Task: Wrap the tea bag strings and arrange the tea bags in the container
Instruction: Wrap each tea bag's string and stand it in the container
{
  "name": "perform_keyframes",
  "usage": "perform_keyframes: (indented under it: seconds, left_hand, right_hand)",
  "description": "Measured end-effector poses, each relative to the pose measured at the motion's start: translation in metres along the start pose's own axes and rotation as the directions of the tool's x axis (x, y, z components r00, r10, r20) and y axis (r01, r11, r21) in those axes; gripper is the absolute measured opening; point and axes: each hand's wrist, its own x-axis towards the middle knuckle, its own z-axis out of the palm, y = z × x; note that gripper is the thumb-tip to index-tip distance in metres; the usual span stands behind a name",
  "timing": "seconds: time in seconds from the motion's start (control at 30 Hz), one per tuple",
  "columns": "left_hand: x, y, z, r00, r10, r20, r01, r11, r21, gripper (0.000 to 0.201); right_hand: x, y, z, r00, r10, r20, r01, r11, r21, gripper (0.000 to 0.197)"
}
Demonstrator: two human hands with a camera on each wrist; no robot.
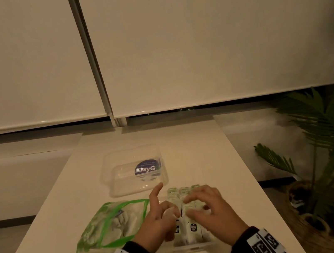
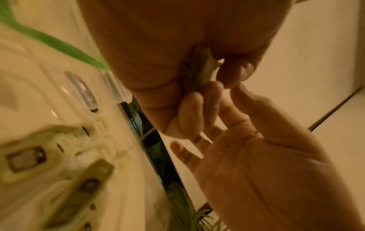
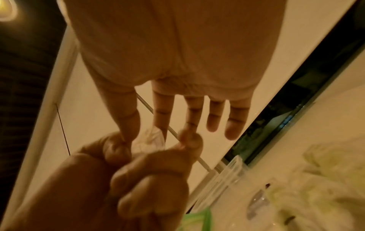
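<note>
Both hands meet just above a clear container point(image 1: 194, 247) near the table's front edge, which holds rows of green-and-white tea bags point(image 1: 184, 190) with dark tags. My left hand point(image 1: 163, 218) curls its lower fingers round one pale tea bag point(image 2: 205, 68), while its index finger points up and away. My right hand point(image 1: 209, 209) reaches in from the right. Its thumb and index fingertip pinch the same tea bag point(image 3: 150, 140), and its other fingers stay fairly straight. No string shows clearly in any view.
A green-edged zip bag point(image 1: 113, 222) with more tea bags lies left of the container. A second clear tub with a blue label point(image 1: 133, 171) stands behind it. A potted palm point(image 1: 324, 156) is beside the table's right edge.
</note>
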Motion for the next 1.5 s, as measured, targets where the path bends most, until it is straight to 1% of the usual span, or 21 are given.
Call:
perform_keyframes:
  seconds: [0.1,0.17,0.23,0.3,0.43,0.5,0.6,0.67,0.7,0.77,0.83,0.9,0.97,1.03,1.1,1.17,1.23,1.33,1.4,1.43,1.5]
  left_hand:
    - [-0.002,0.011,0.013,0.996,-0.041,0.078,0.067,0.929,-0.363,0.098]
    - [-0.004,0.015,0.018,0.992,-0.022,0.124,0.074,0.9,-0.43,0.098]
    - [-0.004,0.015,0.016,0.982,0.009,0.189,0.073,0.904,-0.421,0.09]
    - [-0.005,0.012,0.01,0.969,0.021,0.245,0.068,0.935,-0.347,0.078]
    - [-0.011,0.009,-0.001,0.985,-0.023,0.172,0.066,0.967,-0.247,0.045]
    - [-0.017,0.007,-0.005,0.99,-0.003,0.14,0.033,0.977,-0.212,0.039]
    - [-0.026,0.008,-0.007,0.991,0.074,0.108,-0.05,0.975,-0.216,0.047]
    - [-0.03,0.013,-0.006,0.981,0.12,0.155,-0.089,0.977,-0.194,0.04]
    - [-0.031,0.014,-0.005,0.974,0.116,0.193,-0.086,0.984,-0.157,0.034]
    - [-0.033,0.015,-0.003,0.966,0.057,0.253,-0.045,0.998,-0.053,0.021]
    - [-0.032,0.011,-0.003,0.974,-0.033,0.225,0.031,0.999,0.016,0.02]
    - [-0.028,0.006,-0.007,0.988,-0.094,0.119,0.093,0.996,0.011,0.024]
    - [-0.024,0.0,-0.013,0.992,-0.12,0.028,0.12,0.993,0.006,0.019]
    - [-0.02,-0.002,-0.018,0.991,-0.132,-0.019,0.133,0.991,0.03,0.006]
    - [-0.016,-0.001,-0.023,0.991,-0.12,-0.057,0.123,0.991,0.048,0.009]
    - [-0.011,0.004,-0.026,0.992,-0.061,-0.107,0.067,0.997,0.045,0.013]
    - [-0.005,0.01,-0.027,0.985,0.053,-0.167,-0.045,0.998,0.048,0.017]
    - [0.002,0.019,-0.025,0.947,0.257,-0.192,-0.224,0.959,0.176,0.012]
    - [0.004,0.023,-0.023,0.917,0.372,-0.147,-0.317,0.9,0.299,0.017]
    - [0.003,0.025,-0.021,0.893,0.436,-0.113,-0.366,0.849,0.382,0.018]
    - [0.001,0.027,-0.016,0.831,0.555,-0.026,-0.464,0.719,0.516,0.008]
  right_hand:
    - [0.002,-0.026,0.007,0.991,-0.098,0.09,0.09,0.991,0.096,0.019]
    - [0.004,-0.03,0.009,0.993,-0.095,0.067,0.084,0.985,0.154,0.018]
    - [0.008,-0.029,0.006,0.998,-0.061,0.028,0.053,0.973,0.225,0.023]
    - [0.011,-0.028,-0.003,0.999,-0.03,-0.01,0.032,0.953,0.3,0.023]
    - [0.014,-0.028,-0.022,0.998,-0.029,-0.061,0.049,0.935,0.35,0.014]
    - [0.015,-0.026,-0.03,0.993,-0.024,-0.116,0.056,0.957,0.286,0.014]
    - [0.016,-0.02,-0.031,0.988,-0.004,-0.154,0.011,0.999,0.042,0.015]
    - [0.017,-0.018,-0.025,0.984,0.012,-0.178,-0.025,0.997,-0.07,0.017]
    - [0.018,-0.019,-0.021,0.979,0.012,-0.202,-0.027,0.997,-0.072,0.018]
    - [0.019,-0.023,-0.014,0.965,0.021,-0.263,-0.011,0.999,0.039,0.02]
    - [0.021,-0.03,-0.01,0.963,0.072,-0.261,0.003,0.961,0.275,0.022]
    - [0.021,-0.035,-0.01,0.979,0.13,-0.159,-0.028,0.851,0.525,0.023]
    - [0.019,-0.04,-0.012,0.991,0.125,-0.039,-0.065,0.729,0.681,0.023]
    - [0.019,-0.043,-0.014,0.993,0.113,0.033,-0.101,0.68,0.726,0.017]
    - [0.019,-0.043,-0.014,0.992,0.11,0.063,-0.123,0.718,0.686,0.019]
    - [0.018,-0.042,-0.013,0.989,0.108,0.101,-0.148,0.768,0.623,0.016]
    - [0.016,-0.042,-0.011,0.983,0.112,0.147,-0.176,0.804,0.568,0.01]
    - [0.012,-0.04,-0.008,0.967,0.122,0.222,-0.221,0.837,0.501,0.013]
    - [0.01,-0.039,-0.005,0.952,0.134,0.273,-0.249,0.86,0.445,0.019]
    - [0.009,-0.039,-0.003,0.949,0.141,0.283,-0.254,0.872,0.419,0.017]
    - [0.009,-0.041,-0.001,0.949,0.156,0.273,-0.252,0.895,0.368,0.008]
